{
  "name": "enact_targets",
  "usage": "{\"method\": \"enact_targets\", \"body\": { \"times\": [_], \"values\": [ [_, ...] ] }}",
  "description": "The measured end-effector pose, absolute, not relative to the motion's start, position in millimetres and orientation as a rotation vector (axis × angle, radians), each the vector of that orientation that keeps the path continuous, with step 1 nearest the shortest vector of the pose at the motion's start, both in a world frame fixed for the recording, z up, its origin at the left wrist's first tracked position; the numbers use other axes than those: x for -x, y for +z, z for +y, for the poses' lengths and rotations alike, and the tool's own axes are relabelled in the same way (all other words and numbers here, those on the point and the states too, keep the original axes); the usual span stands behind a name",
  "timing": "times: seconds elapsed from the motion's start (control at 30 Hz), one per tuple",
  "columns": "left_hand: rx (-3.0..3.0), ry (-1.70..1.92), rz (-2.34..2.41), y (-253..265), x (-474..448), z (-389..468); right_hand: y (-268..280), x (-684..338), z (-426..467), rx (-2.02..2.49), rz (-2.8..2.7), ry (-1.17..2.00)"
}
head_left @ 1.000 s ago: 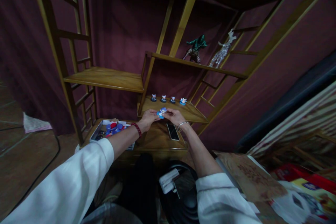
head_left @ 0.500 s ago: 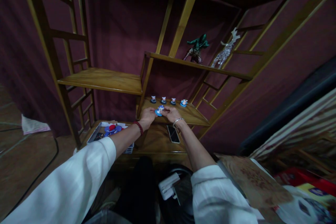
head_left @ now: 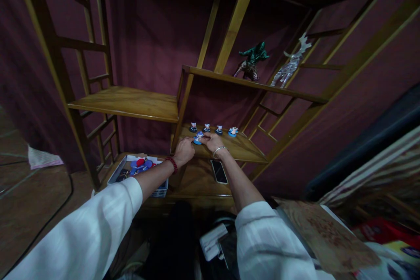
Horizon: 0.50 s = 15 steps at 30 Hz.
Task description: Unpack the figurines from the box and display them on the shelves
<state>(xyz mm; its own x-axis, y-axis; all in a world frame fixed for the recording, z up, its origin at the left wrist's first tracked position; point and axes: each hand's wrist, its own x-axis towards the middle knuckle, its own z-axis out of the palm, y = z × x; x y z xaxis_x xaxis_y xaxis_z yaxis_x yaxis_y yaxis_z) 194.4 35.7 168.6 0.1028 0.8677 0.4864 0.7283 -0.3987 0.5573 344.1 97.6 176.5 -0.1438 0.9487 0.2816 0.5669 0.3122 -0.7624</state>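
A small blue-and-white figurine (head_left: 198, 137) on a round blue base is between my two hands, low over the front of the lower shelf. My right hand (head_left: 214, 142) pinches it from the right with thumb and finger. From the left, the closed fingers of my left hand (head_left: 184, 150) meet the edge of its base. Whether the base touches the wood is hard to see. Behind it stand several small figurines in a row: dark-based ones (head_left: 206, 127) and, at the right end, one on a light blue base (head_left: 232, 131).
A white box (head_left: 113, 176) with blue and red items stands at lower left. A phone (head_left: 219, 171) lies below the shelf (head_left: 239, 151). Higher up are a green-and-brown statue (head_left: 252, 62) and a clear deer figure (head_left: 290, 65). A wooden upright (head_left: 183, 105) rises left of the hands.
The figurine has turned more upright and come slightly lower against the shelf. My left hand has shifted a little down along its base. The view has swung slightly.
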Motion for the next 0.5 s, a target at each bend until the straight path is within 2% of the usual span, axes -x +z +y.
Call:
{"method": "enact_targets", "body": {
  "times": [0.5],
  "values": [
    [-2.415, 1.003, 1.651, 169.5, -195.2, 45.7, 181.1, -334.3, 107.7, 1.411, -1.873, 0.521]
  ]
}}
